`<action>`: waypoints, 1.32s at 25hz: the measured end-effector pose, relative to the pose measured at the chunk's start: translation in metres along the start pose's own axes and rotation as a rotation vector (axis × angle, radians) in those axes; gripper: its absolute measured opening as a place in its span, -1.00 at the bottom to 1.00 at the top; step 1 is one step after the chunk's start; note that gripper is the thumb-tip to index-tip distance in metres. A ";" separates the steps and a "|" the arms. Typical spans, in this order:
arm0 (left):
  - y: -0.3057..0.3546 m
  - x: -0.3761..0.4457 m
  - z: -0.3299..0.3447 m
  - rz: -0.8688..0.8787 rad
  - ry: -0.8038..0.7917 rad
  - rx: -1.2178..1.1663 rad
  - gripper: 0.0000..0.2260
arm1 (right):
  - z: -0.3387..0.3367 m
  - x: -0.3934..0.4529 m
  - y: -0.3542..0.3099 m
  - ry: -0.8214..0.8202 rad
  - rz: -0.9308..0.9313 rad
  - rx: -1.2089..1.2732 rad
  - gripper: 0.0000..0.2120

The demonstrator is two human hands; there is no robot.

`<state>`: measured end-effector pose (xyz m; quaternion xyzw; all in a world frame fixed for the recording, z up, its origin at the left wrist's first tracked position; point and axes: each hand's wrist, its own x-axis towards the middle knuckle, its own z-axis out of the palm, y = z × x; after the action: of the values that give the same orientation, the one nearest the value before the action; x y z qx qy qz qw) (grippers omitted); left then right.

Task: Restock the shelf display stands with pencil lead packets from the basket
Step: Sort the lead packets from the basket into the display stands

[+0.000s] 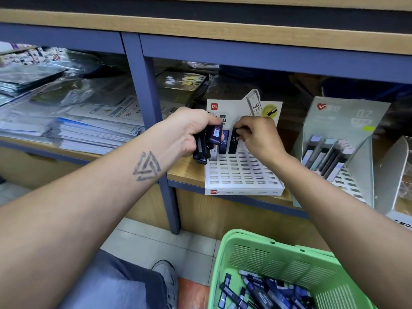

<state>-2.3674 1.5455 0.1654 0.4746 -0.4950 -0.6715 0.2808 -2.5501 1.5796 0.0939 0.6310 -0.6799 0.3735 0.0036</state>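
Basket [225, 253] near right, packets [263, 291] loose inside. Left hand [189, 132] grips a spare bundle [204, 146]. Right hand [258, 134] pinches one packet [234, 140] in the white stand's [243, 186] far row. Best pressed straight down, seated fully, label forward.

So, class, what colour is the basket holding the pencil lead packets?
Light green basket, seen best in the head view, the only view.

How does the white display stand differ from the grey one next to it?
The white stand lies nearly empty, with a few dark packets only in its back row; the grey stand holds a fuller cluster of paler packets. The white stand's card reads HB 0.5, the grey stand's 0.7. Both hands work at the white stand, none at the grey stand. Both have slotted trays.
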 end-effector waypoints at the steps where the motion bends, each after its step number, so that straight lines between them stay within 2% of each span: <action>1: -0.001 0.001 0.000 0.000 0.001 0.004 -0.82 | 0.000 -0.001 -0.001 0.036 -0.058 -0.111 -0.80; 2: -0.002 0.002 0.000 -0.003 0.002 0.008 -0.81 | -0.001 -0.003 -0.002 0.056 -0.103 -0.202 -0.78; 4: -0.003 0.002 0.000 -0.013 0.001 0.001 -0.80 | 0.001 -0.009 -0.004 -0.006 -0.103 -0.295 -0.71; 6: -0.005 0.001 0.001 -0.015 -0.004 -0.004 -0.80 | 0.003 -0.015 -0.005 -0.111 -0.058 -0.346 -0.60; 8: -0.007 0.000 0.003 -0.010 -0.011 0.003 -0.79 | 0.001 -0.019 -0.008 -0.142 -0.049 -0.340 -0.58; 10: -0.010 -0.001 0.005 0.001 -0.011 0.015 -0.78 | -0.003 -0.020 -0.015 -0.067 0.033 -0.090 -0.65; 11: -0.011 0.000 0.006 0.004 -0.012 0.026 -0.77 | -0.008 -0.021 -0.021 -0.056 0.167 0.183 -0.70; 13: -0.014 0.000 0.008 0.014 -0.010 0.054 -0.77 | -0.020 -0.025 -0.032 -0.158 0.415 0.789 -0.79; 15: -0.014 -0.002 0.011 0.023 -0.006 0.057 -0.80 | -0.029 -0.030 -0.035 -0.294 0.480 1.065 -0.77; 17: -0.014 -0.005 0.014 0.018 -0.022 0.031 -0.84 | -0.031 -0.033 -0.033 -0.335 0.485 1.166 -0.75; 21: -0.014 -0.006 0.018 0.001 -0.067 -0.038 -0.83 | -0.029 -0.034 -0.032 -0.262 0.515 1.302 -0.76; 26: -0.017 -0.004 0.020 0.026 -0.060 -0.073 -0.80 | -0.025 -0.036 -0.030 -0.265 0.539 1.501 -0.79; 30: -0.017 -0.005 0.024 -0.015 -0.133 -0.083 -0.92 | -0.022 -0.036 -0.024 -0.266 0.466 1.512 -0.83; 33: -0.017 -0.004 0.024 0.016 -0.105 -0.009 -0.87 | -0.019 -0.033 -0.024 -0.230 0.471 1.504 -0.87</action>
<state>-2.3865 1.5648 0.1526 0.4335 -0.5100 -0.6953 0.2619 -2.5316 1.6198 0.1043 0.3384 -0.3573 0.6557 -0.5726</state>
